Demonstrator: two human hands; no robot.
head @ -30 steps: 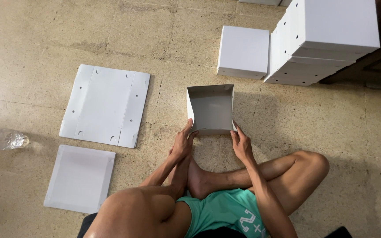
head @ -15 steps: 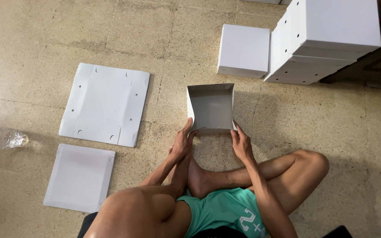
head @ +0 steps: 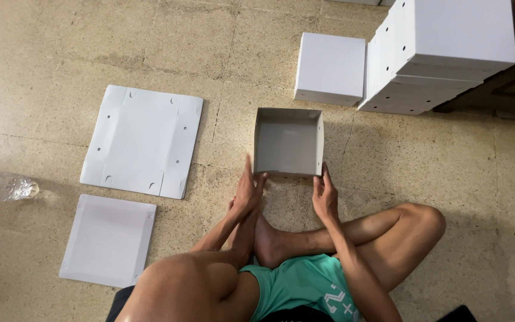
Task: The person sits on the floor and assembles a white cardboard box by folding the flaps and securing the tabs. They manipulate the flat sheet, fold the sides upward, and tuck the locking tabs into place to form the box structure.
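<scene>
1. Two hands at one open white box (head: 288, 142) on the stone floor (head: 49, 53), in front of the crossed legs; position unchanged over the last second.
2. Left hand (head: 247, 194): fingers extended, flat against the box's near left corner, as before.
3. Right hand (head: 324, 195): fingers pressing the near right corner, not closed round anything.
4. Unchanged alongside: flat cut sheet (head: 143, 141), shallow lid (head: 108, 238), closed box (head: 330, 68), stacked boxes (head: 442, 53), plastic bottle (head: 4, 186).
5. Reading: folding paused, walls being squared.
</scene>
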